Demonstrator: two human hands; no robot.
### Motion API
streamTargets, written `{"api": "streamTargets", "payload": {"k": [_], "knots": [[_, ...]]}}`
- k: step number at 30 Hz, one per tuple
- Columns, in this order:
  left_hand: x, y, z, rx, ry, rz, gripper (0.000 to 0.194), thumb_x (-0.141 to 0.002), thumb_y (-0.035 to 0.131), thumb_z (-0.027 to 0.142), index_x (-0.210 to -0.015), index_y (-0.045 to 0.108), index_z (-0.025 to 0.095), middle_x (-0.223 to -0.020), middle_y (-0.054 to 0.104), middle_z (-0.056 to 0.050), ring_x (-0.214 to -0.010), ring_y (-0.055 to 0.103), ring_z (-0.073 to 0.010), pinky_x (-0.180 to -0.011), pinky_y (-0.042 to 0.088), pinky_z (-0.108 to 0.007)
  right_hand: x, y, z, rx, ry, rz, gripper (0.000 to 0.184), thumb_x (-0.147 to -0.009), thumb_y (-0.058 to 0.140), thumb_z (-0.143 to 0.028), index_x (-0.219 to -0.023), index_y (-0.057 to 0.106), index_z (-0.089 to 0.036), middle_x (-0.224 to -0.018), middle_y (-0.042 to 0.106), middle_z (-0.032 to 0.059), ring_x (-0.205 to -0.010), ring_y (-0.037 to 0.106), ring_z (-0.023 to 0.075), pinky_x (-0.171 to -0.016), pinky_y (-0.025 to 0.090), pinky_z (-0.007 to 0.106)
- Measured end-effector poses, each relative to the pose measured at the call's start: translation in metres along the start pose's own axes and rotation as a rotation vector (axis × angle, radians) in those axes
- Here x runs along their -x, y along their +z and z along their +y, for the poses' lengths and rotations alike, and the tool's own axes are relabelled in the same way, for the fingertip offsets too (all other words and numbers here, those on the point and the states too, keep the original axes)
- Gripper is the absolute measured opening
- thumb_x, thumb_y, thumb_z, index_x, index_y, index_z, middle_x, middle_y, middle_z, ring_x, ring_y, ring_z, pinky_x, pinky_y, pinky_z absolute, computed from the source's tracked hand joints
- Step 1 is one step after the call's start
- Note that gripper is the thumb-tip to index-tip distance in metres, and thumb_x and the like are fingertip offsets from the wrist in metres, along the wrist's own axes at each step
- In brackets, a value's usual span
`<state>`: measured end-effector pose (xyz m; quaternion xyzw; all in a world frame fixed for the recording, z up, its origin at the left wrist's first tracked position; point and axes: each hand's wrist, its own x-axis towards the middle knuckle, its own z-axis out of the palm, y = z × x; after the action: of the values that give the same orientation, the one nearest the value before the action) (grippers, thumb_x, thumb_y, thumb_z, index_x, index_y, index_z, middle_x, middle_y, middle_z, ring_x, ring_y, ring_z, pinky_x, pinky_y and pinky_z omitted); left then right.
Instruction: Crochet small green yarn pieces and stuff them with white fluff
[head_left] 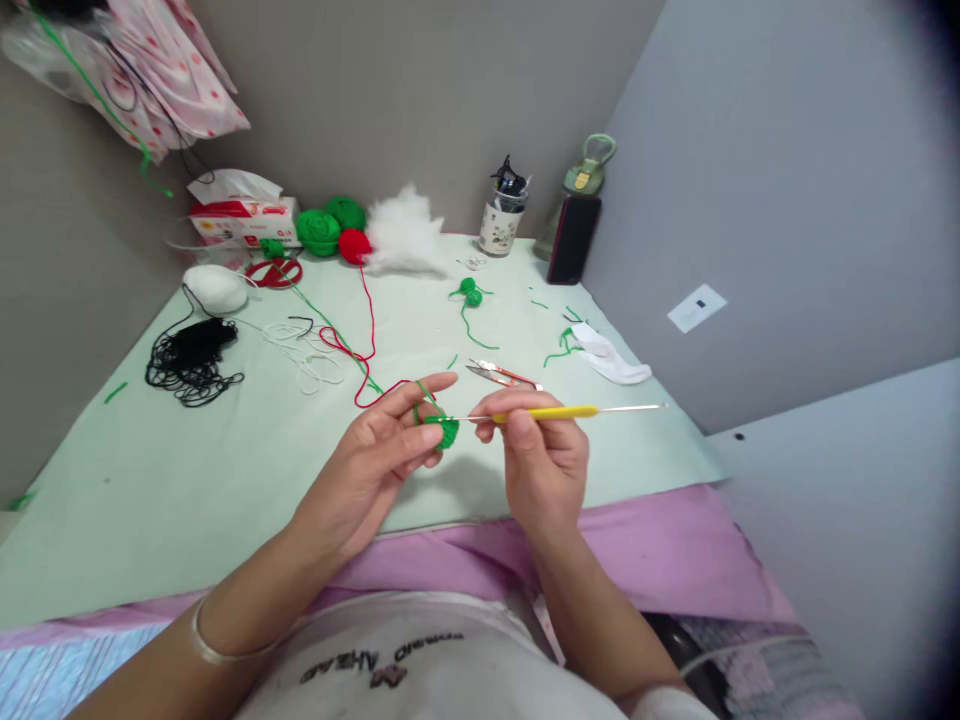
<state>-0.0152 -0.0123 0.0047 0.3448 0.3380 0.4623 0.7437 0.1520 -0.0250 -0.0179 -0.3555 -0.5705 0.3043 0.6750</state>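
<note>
Near the frame's centre, your left hand (386,436) pinches a green crochet piece (448,434); your right hand (551,465) grips a yellow hook (574,411).

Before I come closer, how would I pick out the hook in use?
Start at the pale green tabletop and find the person's right hand over its near part. That hand grips the hook, slim metal showing at both ends. Its bright yellow handle sets it apart from the reddish-handled scissors lying just beyond.
</note>
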Motion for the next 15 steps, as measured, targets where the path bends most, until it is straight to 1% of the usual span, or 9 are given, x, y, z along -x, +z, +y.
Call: {"api": "streamTargets", "payload": {"k": [2,4,6,7,9,11,12,13,15], "knots": [[0.001,0.002,-0.002,-0.077,0.043,-0.011,0.037,-0.082,0.087,0.027,-0.119,0.084,0.032,-0.093,0.067,-0.001,-0.081,0.055,-0.0128,-0.077,0.048,-0.024,-0.001,0.001,0.001,0.043,-0.017,-0.068,0.018,-0.104,0.063,-0.033,-0.102,0.080,-0.028,-0.096,0.080,0.0052,-0.087,0.073,0.0213,-0.073,0.061,0.038],[0.003,0.005,-0.003,-0.138,0.096,-0.002,0.033,-0.084,0.086,0.029,-0.116,0.085,0.033,-0.094,0.069,-0.001,-0.088,0.058,-0.0148,-0.080,0.047,-0.025,0.001,0.001,0.003,0.105,-0.059,-0.099,0.018,-0.105,0.062,-0.029,-0.108,0.080,-0.030,-0.100,0.081,0.0046,-0.094,0.074,0.0226,-0.079,0.062,0.041],[0.004,0.007,-0.004,-0.157,0.133,0.036,0.033,-0.084,0.087,0.030,-0.117,0.085,0.033,-0.089,0.067,0.000,-0.089,0.058,-0.0150,-0.079,0.046,-0.025,0.005,0.002,0.006,0.172,-0.116,-0.106,0.023,-0.105,0.060,-0.023,-0.116,0.078,-0.033,-0.104,0.080,0.0043,-0.096,0.075,0.0221,-0.081,0.063,0.041],[0.004,0.007,-0.005,-0.145,0.134,0.059,0.036,-0.083,0.088,0.030,-0.118,0.084,0.032,-0.087,0.066,0.000,-0.086,0.057,-0.0146,-0.077,0.046,-0.024,0.007,0.002,0.008,0.227,-0.170,-0.114,0.027,-0.104,0.061,-0.020,-0.120,0.077,-0.034,-0.107,0.080,0.0046,-0.098,0.075,0.0218,-0.082,0.063,0.041],[0.004,0.007,-0.005,-0.083,0.089,0.095,0.041,-0.082,0.090,0.030,-0.122,0.083,0.031,-0.082,0.063,0.002,-0.078,0.054,-0.0126,-0.072,0.045,-0.023,0.009,0.002,0.011,0.355,-0.328,-0.140,0.036,-0.100,0.065,-0.014,-0.128,0.076,-0.035,-0.115,0.079,0.0055,-0.101,0.074,0.0220,-0.083,0.063,0.040],[0.002,0.006,-0.004,0.009,-0.008,0.075,0.043,-0.081,0.090,0.031,-0.123,0.083,0.027,-0.076,0.059,0.003,-0.067,0.046,-0.0100,-0.071,0.047,-0.022,0.009,0.001,0.012,0.413,-0.443,-0.135,0.040,-0.098,0.067,-0.013,-0.129,0.075,-0.036,-0.118,0.079,0.0059,-0.101,0.075,0.0223,-0.081,0.063,0.039],[0.001,0.005,-0.003,0.056,-0.059,0.047,0.041,-0.080,0.090,0.031,-0.120,0.084,0.025,-0.074,0.057,0.003,-0.063,0.041,-0.0088,-0.072,0.049,-0.023,0.008,0.001,0.012,0.396,-0.444,-0.116,0.038,-0.098,0.066,-0.014,-0.128,0.076,-0.036,-0.115,0.080,0.0057,-0.099,0.075,0.0224,-0.080,0.063,0.039],[0.001,0.003,-0.002,0.097,-0.100,0.022,0.039,-0.079,0.090,0.030,-0.117,0.085,0.022,-0.072,0.055,0.004,-0.060,0.037,-0.0076,-0.074,0.051,-0.024,0.007,0.000,0.010,0.353,-0.396,-0.074,0.034,-0.100,0.064,-0.016,-0.124,0.077,-0.035,-0.110,0.081,0.0054,-0.095,0.075,0.0221,-0.079,0.063,0.040],[-0.001,0.000,-0.001,0.144,-0.120,0.000,0.033,-0.078,0.090,0.028,-0.109,0.087,0.020,-0.076,0.058,0.002,-0.060,0.039,-0.0065,-0.078,0.054,-0.025,0.003,-0.001,0.007,0.215,-0.210,0.023,0.022,-0.103,0.061,-0.022,-0.113,0.079,-0.031,-0.098,0.080,0.0047,-0.084,0.073,0.0205,-0.074,0.062,0.039]]}}
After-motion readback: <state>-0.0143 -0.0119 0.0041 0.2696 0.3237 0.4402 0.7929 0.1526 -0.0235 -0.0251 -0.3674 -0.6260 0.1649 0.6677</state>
